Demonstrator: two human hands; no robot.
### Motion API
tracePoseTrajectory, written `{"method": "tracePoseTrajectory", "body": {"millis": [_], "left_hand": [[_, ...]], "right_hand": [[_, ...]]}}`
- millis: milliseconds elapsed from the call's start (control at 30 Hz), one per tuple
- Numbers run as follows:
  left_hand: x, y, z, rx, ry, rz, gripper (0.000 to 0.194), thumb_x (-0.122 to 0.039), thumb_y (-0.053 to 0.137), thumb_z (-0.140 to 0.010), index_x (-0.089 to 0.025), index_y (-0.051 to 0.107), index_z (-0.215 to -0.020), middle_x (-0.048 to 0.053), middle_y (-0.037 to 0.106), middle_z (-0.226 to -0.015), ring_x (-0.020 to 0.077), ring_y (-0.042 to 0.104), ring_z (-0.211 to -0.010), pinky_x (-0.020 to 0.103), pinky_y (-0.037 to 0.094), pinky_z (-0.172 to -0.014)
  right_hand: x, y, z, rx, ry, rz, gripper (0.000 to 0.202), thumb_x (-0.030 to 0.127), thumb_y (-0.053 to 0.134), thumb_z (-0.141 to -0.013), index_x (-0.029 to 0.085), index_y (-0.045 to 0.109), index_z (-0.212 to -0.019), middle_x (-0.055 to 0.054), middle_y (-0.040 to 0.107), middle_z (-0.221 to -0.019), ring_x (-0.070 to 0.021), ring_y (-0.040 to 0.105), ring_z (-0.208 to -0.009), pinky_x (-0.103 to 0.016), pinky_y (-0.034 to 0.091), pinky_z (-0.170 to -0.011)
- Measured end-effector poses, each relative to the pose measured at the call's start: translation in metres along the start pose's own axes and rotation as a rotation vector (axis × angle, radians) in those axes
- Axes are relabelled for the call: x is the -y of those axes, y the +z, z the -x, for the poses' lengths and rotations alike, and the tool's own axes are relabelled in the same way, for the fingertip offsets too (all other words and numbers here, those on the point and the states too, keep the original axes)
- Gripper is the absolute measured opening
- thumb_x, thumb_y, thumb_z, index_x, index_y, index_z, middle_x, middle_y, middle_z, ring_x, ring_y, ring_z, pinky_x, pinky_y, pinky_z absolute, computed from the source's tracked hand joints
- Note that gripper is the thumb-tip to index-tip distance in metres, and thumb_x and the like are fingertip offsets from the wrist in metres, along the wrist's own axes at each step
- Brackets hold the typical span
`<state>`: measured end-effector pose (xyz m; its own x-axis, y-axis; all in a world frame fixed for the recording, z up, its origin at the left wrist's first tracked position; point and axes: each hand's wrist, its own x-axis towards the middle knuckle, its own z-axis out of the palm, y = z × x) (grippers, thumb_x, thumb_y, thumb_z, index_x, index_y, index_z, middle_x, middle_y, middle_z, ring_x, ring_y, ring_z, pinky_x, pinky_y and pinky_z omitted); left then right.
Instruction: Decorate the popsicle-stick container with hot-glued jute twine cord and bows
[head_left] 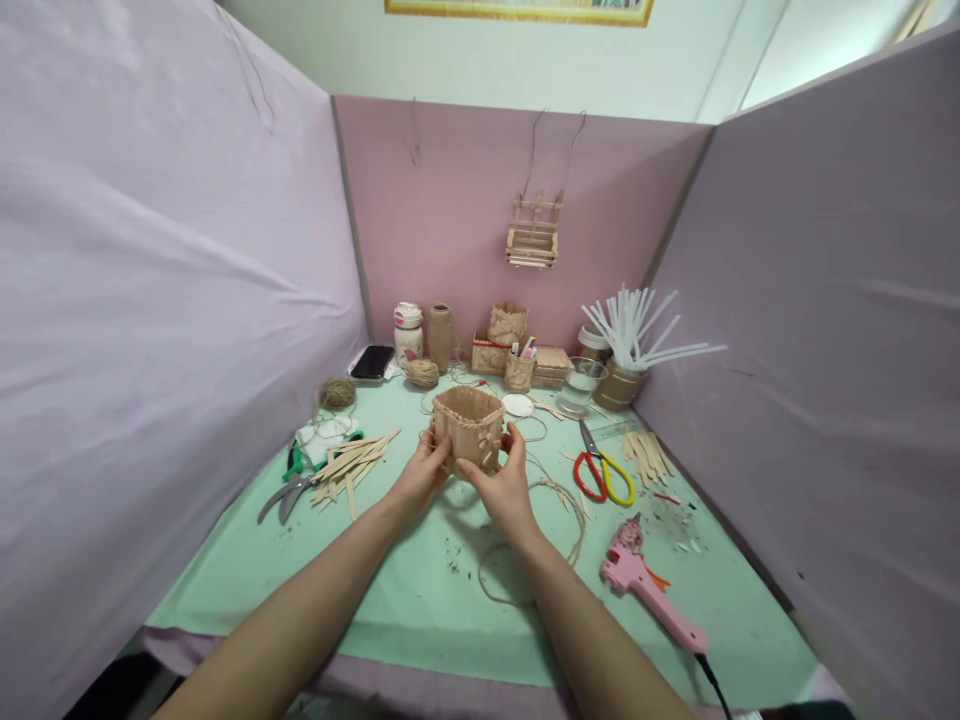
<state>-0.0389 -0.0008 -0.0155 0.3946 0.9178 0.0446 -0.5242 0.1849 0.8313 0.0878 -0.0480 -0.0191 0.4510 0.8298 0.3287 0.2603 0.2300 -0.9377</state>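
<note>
A small wooden box (470, 425), open at the top and trimmed with twine along its rim, is held above the middle of the table. My left hand (421, 475) grips its left side, thumb on the front. On the lower right, my right hand (504, 485) holds it with the thumb at the front and fingers round the side. Loose twine (577, 520) curves over the cloth behind and beside my right forearm.
Pruning shears (289, 494) and wooden sticks (352, 468) lie left. Scissors (602, 470), a pink glue gun (652, 590) with a cord and more sticks (646, 457) lie right. Jars, a bottle (409, 333) and glue sticks (634, 325) stand behind.
</note>
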Motion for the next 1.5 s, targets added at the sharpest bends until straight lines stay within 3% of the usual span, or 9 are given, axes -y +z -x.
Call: {"method": "tracePoseTrajectory", "body": {"millis": [133, 267, 400, 500, 700, 1033, 1233, 1367, 1500], "left_hand": [[-0.007, -0.005, -0.004, -0.033, 0.013, 0.069, 0.038, -0.037, 0.068, -0.083, -0.021, 0.056, -0.115, 0.007, 0.064, -0.123, 0.0221, 0.060, -0.113, 0.037, 0.045, -0.100], [-0.014, -0.013, -0.008, -0.006, -0.073, 0.128, 0.043, -0.044, 0.055, -0.090, -0.016, 0.057, -0.122, 0.012, 0.067, -0.119, 0.0257, 0.061, -0.113, 0.038, 0.047, -0.097], [-0.019, -0.017, -0.010, 0.084, -0.208, 0.250, 0.052, -0.050, 0.044, -0.093, -0.014, 0.055, -0.128, 0.013, 0.068, -0.117, 0.0267, 0.061, -0.113, 0.037, 0.048, -0.096], [-0.019, -0.017, -0.008, 0.136, -0.243, 0.350, 0.049, -0.044, 0.040, -0.096, -0.013, 0.051, -0.132, 0.012, 0.069, -0.115, 0.0243, 0.063, -0.110, 0.034, 0.049, -0.095], [-0.015, -0.014, -0.001, 0.269, -0.293, 0.362, 0.046, -0.038, 0.039, -0.096, -0.011, 0.053, -0.130, 0.014, 0.063, -0.125, 0.0245, 0.060, -0.115, 0.035, 0.047, -0.097], [-0.010, 0.000, 0.007, 0.370, -0.281, 0.101, 0.060, -0.064, 0.037, -0.087, -0.022, 0.059, -0.124, 0.014, 0.063, -0.124, 0.0335, 0.052, -0.124, 0.052, 0.042, -0.100], [-0.016, -0.007, -0.002, 0.234, -0.363, -0.051, 0.054, -0.059, 0.045, -0.087, -0.016, 0.064, -0.113, 0.018, 0.068, -0.110, 0.0331, 0.062, -0.110, 0.050, 0.047, -0.094], [-0.018, -0.024, -0.011, -0.057, -0.122, -0.149, 0.055, -0.054, 0.063, -0.079, -0.017, 0.057, -0.119, 0.015, 0.066, -0.112, 0.0260, 0.064, -0.104, 0.040, 0.049, -0.092], [-0.015, -0.021, -0.006, 0.121, -0.063, -0.153, 0.074, -0.039, 0.081, -0.066, -0.023, 0.048, -0.130, 0.016, 0.057, -0.132, 0.0313, 0.056, -0.120, 0.042, 0.046, -0.097]], "right_hand": [[0.006, -0.002, 0.005, 0.070, -0.052, -0.019, 0.092, 0.037, 0.080, -0.063, 0.020, 0.031, -0.139, -0.014, 0.048, -0.130, -0.0277, 0.046, -0.123, -0.047, 0.039, -0.104], [0.014, -0.011, 0.004, 0.182, -0.027, -0.233, 0.075, 0.039, 0.075, -0.070, 0.024, 0.038, -0.133, -0.011, 0.054, -0.123, -0.0244, 0.054, -0.114, -0.040, 0.052, -0.086], [0.016, -0.017, 0.000, 0.134, 0.014, -0.362, 0.054, 0.045, 0.067, -0.078, 0.023, 0.045, -0.123, -0.010, 0.060, -0.111, -0.0218, 0.060, -0.101, -0.039, 0.052, -0.082], [0.013, -0.016, -0.001, 0.134, 0.081, -0.389, 0.064, 0.051, 0.069, -0.074, 0.023, 0.043, -0.125, -0.013, 0.054, -0.125, -0.0254, 0.054, -0.116, -0.044, 0.049, -0.093], [0.006, -0.008, 0.002, 0.381, 0.112, -0.489, 0.110, 0.055, 0.080, -0.060, 0.026, 0.020, -0.147, -0.016, 0.035, -0.149, -0.0284, 0.036, -0.137, -0.046, 0.038, -0.106], [0.009, -0.011, 0.001, 0.528, 0.213, -0.650, 0.087, 0.056, 0.077, -0.060, 0.025, 0.041, -0.133, -0.012, 0.063, -0.124, -0.0303, 0.060, -0.115, -0.047, 0.050, -0.091], [0.007, -0.015, -0.006, 0.296, 0.121, -0.618, 0.080, 0.047, 0.079, -0.063, 0.024, 0.042, -0.130, -0.010, 0.063, -0.123, -0.0283, 0.059, -0.115, -0.047, 0.049, -0.094], [0.006, -0.021, -0.015, 0.111, 0.157, -0.481, 0.086, 0.042, 0.082, -0.061, 0.022, 0.038, -0.132, -0.013, 0.060, -0.127, -0.0275, 0.060, -0.113, -0.045, 0.050, -0.094], [0.008, -0.022, -0.012, 0.141, 0.209, -0.354, 0.105, 0.038, 0.085, -0.056, 0.022, 0.027, -0.142, -0.014, 0.061, -0.124, -0.0279, 0.062, -0.108, -0.044, 0.051, -0.091]]}}
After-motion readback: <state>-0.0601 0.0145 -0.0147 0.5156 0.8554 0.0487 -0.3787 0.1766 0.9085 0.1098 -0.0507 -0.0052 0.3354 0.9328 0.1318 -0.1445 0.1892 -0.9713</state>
